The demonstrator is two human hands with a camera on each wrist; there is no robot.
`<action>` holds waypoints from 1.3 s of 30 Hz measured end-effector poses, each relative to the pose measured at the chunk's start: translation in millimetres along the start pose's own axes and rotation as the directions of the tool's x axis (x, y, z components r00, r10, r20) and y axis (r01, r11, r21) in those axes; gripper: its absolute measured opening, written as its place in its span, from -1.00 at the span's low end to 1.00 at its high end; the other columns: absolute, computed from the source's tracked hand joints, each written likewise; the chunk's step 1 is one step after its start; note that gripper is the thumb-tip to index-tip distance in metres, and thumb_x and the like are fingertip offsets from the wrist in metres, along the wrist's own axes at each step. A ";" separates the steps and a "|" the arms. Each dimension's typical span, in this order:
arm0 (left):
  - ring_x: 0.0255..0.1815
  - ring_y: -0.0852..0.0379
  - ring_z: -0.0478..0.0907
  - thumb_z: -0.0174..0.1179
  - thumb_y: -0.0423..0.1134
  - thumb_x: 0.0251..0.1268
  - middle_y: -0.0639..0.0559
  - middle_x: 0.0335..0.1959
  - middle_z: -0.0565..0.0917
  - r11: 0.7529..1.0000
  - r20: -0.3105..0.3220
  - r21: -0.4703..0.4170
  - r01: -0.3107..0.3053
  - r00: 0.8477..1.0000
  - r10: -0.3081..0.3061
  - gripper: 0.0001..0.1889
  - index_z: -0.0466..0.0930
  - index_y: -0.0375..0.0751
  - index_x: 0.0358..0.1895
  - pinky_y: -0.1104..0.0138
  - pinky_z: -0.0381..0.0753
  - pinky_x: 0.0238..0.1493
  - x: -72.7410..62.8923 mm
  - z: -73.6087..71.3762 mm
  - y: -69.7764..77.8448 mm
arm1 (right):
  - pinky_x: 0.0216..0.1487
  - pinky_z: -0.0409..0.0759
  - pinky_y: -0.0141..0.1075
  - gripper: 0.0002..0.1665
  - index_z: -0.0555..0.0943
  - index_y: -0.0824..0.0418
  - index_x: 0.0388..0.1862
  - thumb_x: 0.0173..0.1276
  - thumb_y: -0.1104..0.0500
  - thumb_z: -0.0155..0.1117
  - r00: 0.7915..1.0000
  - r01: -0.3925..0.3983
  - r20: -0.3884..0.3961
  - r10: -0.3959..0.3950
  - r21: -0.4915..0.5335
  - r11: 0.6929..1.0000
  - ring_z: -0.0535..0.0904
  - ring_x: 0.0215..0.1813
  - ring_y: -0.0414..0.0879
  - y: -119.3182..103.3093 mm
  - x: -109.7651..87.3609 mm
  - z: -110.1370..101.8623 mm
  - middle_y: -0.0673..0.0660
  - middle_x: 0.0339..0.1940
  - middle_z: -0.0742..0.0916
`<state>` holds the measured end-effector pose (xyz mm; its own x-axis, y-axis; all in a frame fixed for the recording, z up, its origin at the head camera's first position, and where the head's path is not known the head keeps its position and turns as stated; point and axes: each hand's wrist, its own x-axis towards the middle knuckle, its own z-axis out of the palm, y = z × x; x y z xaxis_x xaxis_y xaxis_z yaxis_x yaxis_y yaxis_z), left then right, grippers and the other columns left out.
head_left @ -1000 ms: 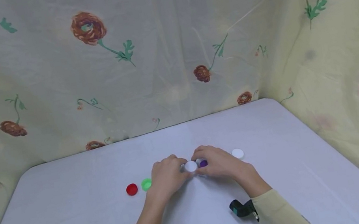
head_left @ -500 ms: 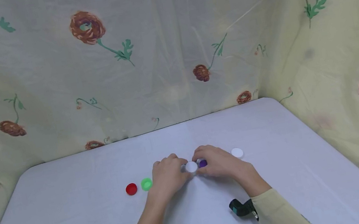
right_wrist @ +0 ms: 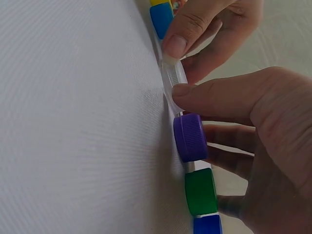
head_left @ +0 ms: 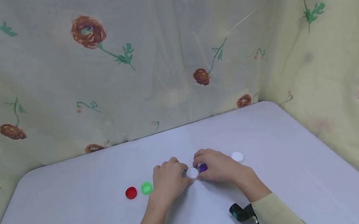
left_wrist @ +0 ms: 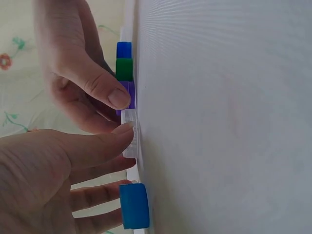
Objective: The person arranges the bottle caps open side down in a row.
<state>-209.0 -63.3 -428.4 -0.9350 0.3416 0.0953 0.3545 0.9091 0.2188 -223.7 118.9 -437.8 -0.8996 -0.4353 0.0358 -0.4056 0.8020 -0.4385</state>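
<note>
A white bottle cap [head_left: 192, 173] with ridged sides lies flat on the table between both hands. My left hand [head_left: 169, 181] holds one side of it with thumb and fingers, and my right hand [head_left: 218, 165] does the same from the other side. In the left wrist view the left thumb presses the ridged rim of that white cap [left_wrist: 129, 141]. Just beside it, under the right hand, stands a purple cap [right_wrist: 190, 138]. A green cap [right_wrist: 201, 191] and a dark blue cap [right_wrist: 207, 225] follow in line. Near the left hand's lower fingers is a lighter blue cap [left_wrist: 135, 205].
Left of the hands lie a red cap [head_left: 131, 193] and a light green cap [head_left: 146, 188]. Another white cap [head_left: 237, 156] is beyond the right hand. Flowered curtains [head_left: 154, 52] hang behind and beside the white table [head_left: 74, 210].
The head view has tilted slightly, so everything appears a little lower in it. Both hands keep their hold on the white cap, which stays in place between them.
</note>
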 end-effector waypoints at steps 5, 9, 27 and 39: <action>-0.12 -0.03 0.62 0.45 0.05 0.07 0.01 -0.13 0.68 1.000 -0.005 0.000 -0.006 1.000 0.006 -0.63 0.77 0.02 -0.06 -0.01 0.50 0.00 -0.7 -0.5 -1.3 | 0.30 0.51 -0.04 -0.62 0.71 0.14 0.01 0.19 0.13 0.45 1.000 0.006 0.008 -0.006 -0.017 1.000 0.54 0.30 0.07 -0.3 -1.0 -1.2 0.09 0.20 0.66; -0.12 -0.03 0.63 0.45 0.04 0.07 0.00 -0.13 0.68 1.000 0.003 -0.011 -0.009 1.000 0.009 -0.62 0.77 0.00 -0.04 0.00 0.51 -0.01 -1.2 -1.9 -0.1 | 0.33 0.49 -0.02 -0.59 0.70 0.13 0.04 0.20 0.11 0.45 1.000 0.000 0.020 0.000 -0.015 1.000 0.51 0.34 0.09 0.3 -3.2 -2.0 0.09 0.24 0.64; 0.04 -0.05 0.62 0.46 0.03 0.07 -0.04 0.03 0.68 1.000 0.051 -0.012 0.021 0.999 -0.021 -0.50 0.69 -0.02 0.12 -0.03 0.53 0.09 -5.8 -5.2 -8.1 | 0.32 0.49 -0.01 -0.38 0.63 0.05 0.18 0.09 0.05 0.53 0.997 -0.074 0.024 0.074 -0.007 0.997 0.53 0.32 0.04 -6.9 -3.0 0.8 0.02 0.26 0.63; 0.12 -0.06 0.60 0.45 0.06 0.10 -0.04 0.09 0.65 0.998 0.076 -0.011 0.059 0.995 -0.058 -0.41 0.61 0.01 0.23 -0.05 0.51 0.17 -12.8 -8.2 -16.9 | 0.36 0.44 0.07 -0.30 0.57 -0.03 0.27 0.11 -0.06 0.51 0.995 -0.093 0.030 0.095 -0.054 0.994 0.49 0.38 0.07 -12.6 -1.9 4.0 0.03 0.34 0.59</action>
<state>-202.8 -85.0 -425.4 -0.9522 0.3053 0.0083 0.2986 0.9250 0.2348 -216.2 108.1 -435.9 -0.9287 -0.3694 -0.0329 -0.3283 0.8601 -0.3905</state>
